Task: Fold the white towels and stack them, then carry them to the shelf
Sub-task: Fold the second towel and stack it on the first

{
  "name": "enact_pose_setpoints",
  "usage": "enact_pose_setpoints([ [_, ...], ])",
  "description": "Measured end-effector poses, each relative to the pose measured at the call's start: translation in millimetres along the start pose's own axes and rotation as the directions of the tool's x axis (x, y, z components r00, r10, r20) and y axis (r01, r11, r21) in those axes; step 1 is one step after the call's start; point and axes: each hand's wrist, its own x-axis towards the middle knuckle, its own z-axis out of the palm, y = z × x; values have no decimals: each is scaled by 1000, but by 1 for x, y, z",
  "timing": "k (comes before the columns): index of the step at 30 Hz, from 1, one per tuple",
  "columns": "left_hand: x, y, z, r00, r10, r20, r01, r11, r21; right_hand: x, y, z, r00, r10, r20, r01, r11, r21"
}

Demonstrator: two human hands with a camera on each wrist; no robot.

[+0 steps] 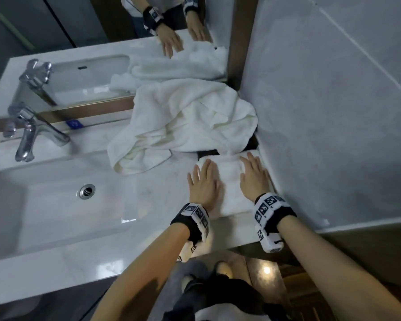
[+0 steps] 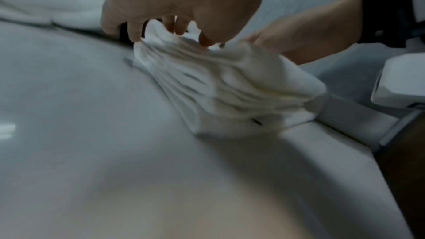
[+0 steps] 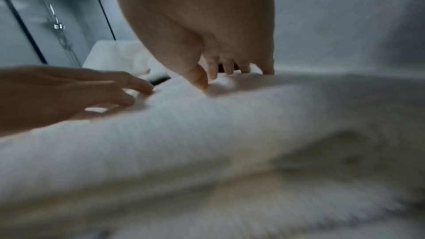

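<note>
Head view: my left hand [image 1: 203,184] and right hand [image 1: 255,176] are pressing folded towel [image 1: 229,181] at lower right, fingers [image 1: 208,166] straight, slightly spread.

folded white towel [image 1: 229,181] | flat, by wall | unfolded towel [image 1: 183,121] crumpled behind (heaped)

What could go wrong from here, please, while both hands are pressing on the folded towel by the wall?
1. The folded towel lies near the counter's front edge; a push from the left hand or right hand could slide it off.
2. The crumpled towel hangs toward the sink basin and could slip in.
3. A dark object under it may snag.
</note>
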Motion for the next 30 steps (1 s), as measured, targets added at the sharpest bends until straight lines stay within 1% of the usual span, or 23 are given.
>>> enact_pose_setpoints([
  [1,1,-4,-8,998,11,-57,-9,999,32,2,-4,-6,997,15,-80,-8,996,91],
  [3,5,-16,-28,984,23,-178,-15,999,47,9,-15,-17,967,58,-248,8,966,258],
  [5,12,-31,-52,961,13,-278,-13,1000,-1,17,-26,-29,929,87,-359,41,941,335],
  [7,20,-49,-78,935,-26,-354,-11,995,-103,29,-36,-38,921,103,-376,53,922,383],
  [9,33,-72,-106,890,-72,-449,-5,986,-168,47,-45,-47,932,106,-348,45,916,398],
  [11,46,-95,-130,842,-118,-527,49,989,-142,66,-54,-54,949,98,-301,19,932,361],
  [12,52,-106,-140,828,-161,-538,106,986,-132,75,-59,-56,959,95,-268,2,941,339],
  [14,64,-124,-156,824,-279,-493,228,960,-162,90,-72,-60,974,112,-198,-46,949,313],
  [15,69,-130,-161,838,-323,-441,271,946,-178,97,-78,-61,977,129,-172,-73,951,302],
  [17,78,-141,-166,880,-355,-317,306,932,-193,110,-91,-62,978,169,-126,-128,952,277],
  [19,85,-148,-169,911,-353,-214,287,914,-287,119,-101,-61,974,215,-66,-185,932,312],
  [20,89,-150,-170,915,-356,-188,273,892,-360,124,-104,-60,969,245,-37,-215,907,361],
  [21,92,-150,-172,915,-365,-173,267,868,-417,128,-107,-59,961,278,-13,-248,877,411],
  [23,98,-148,-176,916,-363,-170,260,862,-436,134,-113,-58,938,346,10,-308,818,485],
  [25,104,-145,-179,928,-337,-159,232,857,-460,139,-117,-56,924,382,-7,-319,782,536],
  [26,106,-143,-182,934,-327,-145,214,835,-507,140,-120,-56,922,386,-19,-310,768,560],
  [28,108,-140,-189,937,-329,-116,189,759,-623,139,-127,-59,921,385,-57,-275,748,604],
  [30,109,-135,-199,935,-343,-85,167,642,-749,139,-132,-65,918,380,-111,-218,720,659],
])
